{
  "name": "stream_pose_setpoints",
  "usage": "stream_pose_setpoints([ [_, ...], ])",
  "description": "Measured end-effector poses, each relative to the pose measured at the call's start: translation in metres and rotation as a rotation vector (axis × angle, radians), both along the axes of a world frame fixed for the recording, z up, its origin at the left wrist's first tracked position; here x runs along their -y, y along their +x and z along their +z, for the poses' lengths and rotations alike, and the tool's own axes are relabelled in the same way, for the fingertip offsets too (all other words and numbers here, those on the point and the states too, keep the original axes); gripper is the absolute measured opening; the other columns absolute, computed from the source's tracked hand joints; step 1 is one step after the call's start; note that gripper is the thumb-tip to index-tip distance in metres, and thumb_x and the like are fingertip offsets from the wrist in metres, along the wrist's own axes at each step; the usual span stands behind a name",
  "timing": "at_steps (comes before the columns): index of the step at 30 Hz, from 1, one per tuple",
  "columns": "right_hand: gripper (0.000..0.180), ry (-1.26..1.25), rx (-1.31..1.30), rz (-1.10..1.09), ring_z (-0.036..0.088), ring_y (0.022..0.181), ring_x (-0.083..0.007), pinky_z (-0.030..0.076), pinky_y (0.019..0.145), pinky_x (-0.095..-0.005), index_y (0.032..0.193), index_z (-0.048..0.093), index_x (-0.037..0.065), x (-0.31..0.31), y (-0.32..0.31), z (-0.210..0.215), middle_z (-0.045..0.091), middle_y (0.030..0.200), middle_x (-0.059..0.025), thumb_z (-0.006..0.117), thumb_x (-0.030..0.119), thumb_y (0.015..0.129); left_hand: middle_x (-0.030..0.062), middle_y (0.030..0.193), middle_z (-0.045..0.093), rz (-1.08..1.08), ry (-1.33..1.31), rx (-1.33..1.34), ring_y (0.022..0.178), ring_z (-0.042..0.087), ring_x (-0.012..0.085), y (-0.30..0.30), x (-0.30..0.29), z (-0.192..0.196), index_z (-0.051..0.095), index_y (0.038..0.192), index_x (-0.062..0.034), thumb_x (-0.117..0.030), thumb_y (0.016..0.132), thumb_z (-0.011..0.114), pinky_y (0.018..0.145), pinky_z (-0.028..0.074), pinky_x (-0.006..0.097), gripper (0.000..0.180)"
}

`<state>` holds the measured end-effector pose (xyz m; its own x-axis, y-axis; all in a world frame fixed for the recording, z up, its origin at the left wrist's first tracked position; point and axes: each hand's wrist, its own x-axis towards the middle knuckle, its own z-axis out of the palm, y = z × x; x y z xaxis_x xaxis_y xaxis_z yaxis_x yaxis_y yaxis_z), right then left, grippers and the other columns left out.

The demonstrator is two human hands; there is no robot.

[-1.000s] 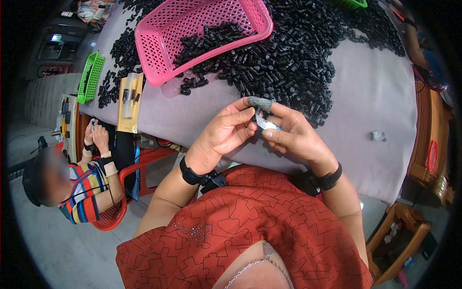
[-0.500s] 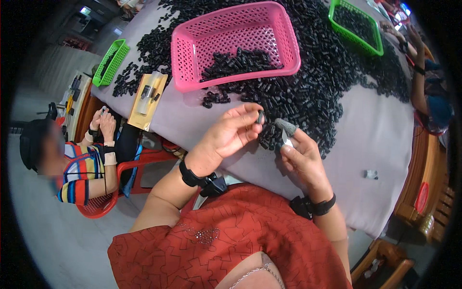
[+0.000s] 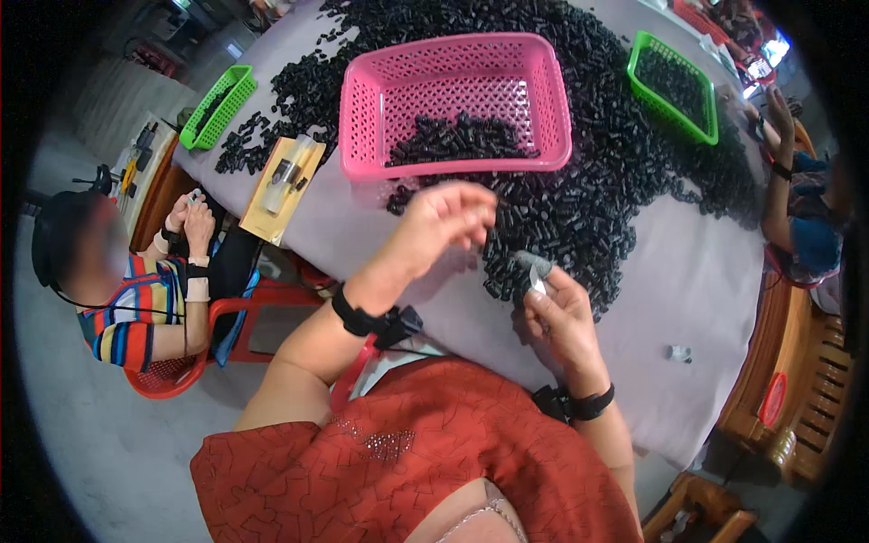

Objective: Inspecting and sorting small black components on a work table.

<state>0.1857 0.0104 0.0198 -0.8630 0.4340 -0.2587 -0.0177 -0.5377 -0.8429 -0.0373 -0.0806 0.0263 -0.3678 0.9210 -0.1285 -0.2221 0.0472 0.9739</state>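
My left hand (image 3: 444, 226) is over the table just below the pink basket (image 3: 362, 169), its fingers curled in toward the thumb. What they hold, if anything, is hidden and slightly blurred. My right hand (image 3: 566, 321) pinches a small pale blade (image 3: 538, 280) between thumb and index finger. A grey cover (image 3: 532, 263) sits on that index fingertip. Both hands are at the near edge of a wide heap of short black pieces (image 3: 597, 195). More black pieces (image 3: 462, 140) lie inside the pink basket.
Green baskets with black pieces stand at the left (image 3: 210, 136) and far right (image 3: 638, 86). A yellow pad (image 3: 262, 222) carries a clear tube. One small clear item (image 3: 679, 354) lies on the cloth at right. People sit at both sides, one on a red chair (image 3: 231, 312).
My left hand has turned and risen toward the pink basket; the black piece that showed at its fingertips is no longer visible. My right hand keeps the blade. The whole view has shifted slightly.
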Motion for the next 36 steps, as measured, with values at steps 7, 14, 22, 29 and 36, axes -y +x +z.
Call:
stream_pose_setpoints([
  [7, 0.033, 0.018, 0.018, -0.027, 0.043, 0.052, -0.0043, 0.032, 0.045, -0.0183, 0.127, 0.052, -0.001, 0.001, 0.001, 0.000, 0.053, 0.070, 0.0027, 0.055, 0.006, 0.095, 0.0106, 0.087, 0.062, -0.341, -0.080, -0.794, 0.078, 0.062, 0.0253, 0.035, 0.013, -0.012, 0.062, 0.097, -0.0019, -0.012, 0.081, 0.069, 0.069, 0.049, 0.035, 0.020],
  [14, 0.031, 0.056, 0.043, -0.027, 0.045, 0.052, -0.0046, 0.033, 0.046, -0.0182, 0.127, 0.052, -0.001, 0.002, -0.001, 0.001, 0.054, 0.072, 0.0018, 0.052, 0.005, 0.096, 0.0136, 0.093, 0.059, -0.312, -0.021, -1.046, 0.085, 0.061, 0.0348, 0.041, 0.013, -0.014, 0.062, 0.096, -0.0036, -0.011, 0.081, 0.069, 0.072, 0.049, 0.043, 0.018],
  [22, 0.030, 0.072, 0.077, -0.017, 0.045, 0.052, -0.0045, 0.033, 0.045, -0.0182, 0.125, 0.054, 0.001, 0.004, -0.001, -0.002, 0.054, 0.071, 0.0024, 0.053, 0.005, 0.096, 0.0131, 0.092, 0.057, -0.272, -0.004, -1.108, 0.086, 0.060, 0.0364, 0.044, 0.020, -0.016, 0.062, 0.096, -0.0062, -0.008, 0.080, 0.066, 0.071, 0.049, 0.045, 0.016],
  [29, 0.029, 0.105, 0.037, -0.086, 0.044, 0.053, -0.0040, 0.034, 0.046, -0.0178, 0.124, 0.055, 0.002, 0.008, -0.002, -0.007, 0.054, 0.072, 0.0026, 0.054, 0.005, 0.095, 0.0136, 0.093, 0.055, -0.299, 0.012, -1.147, 0.085, 0.060, 0.0364, 0.046, 0.024, -0.010, 0.061, 0.097, -0.0058, -0.008, 0.080, 0.066, 0.071, 0.049, 0.046, 0.018],
  [36, 0.024, 0.215, 0.125, -0.061, 0.046, 0.054, -0.0046, 0.034, 0.046, -0.0183, 0.118, 0.057, 0.002, 0.019, 0.009, 0.005, 0.055, 0.072, 0.0022, 0.056, 0.008, 0.095, 0.0132, 0.093, 0.054, -0.274, -0.006, -1.224, 0.084, 0.061, 0.0356, 0.054, 0.026, -0.017, 0.059, 0.093, -0.0055, -0.006, 0.079, 0.066, 0.070, 0.049, 0.046, 0.016],
])
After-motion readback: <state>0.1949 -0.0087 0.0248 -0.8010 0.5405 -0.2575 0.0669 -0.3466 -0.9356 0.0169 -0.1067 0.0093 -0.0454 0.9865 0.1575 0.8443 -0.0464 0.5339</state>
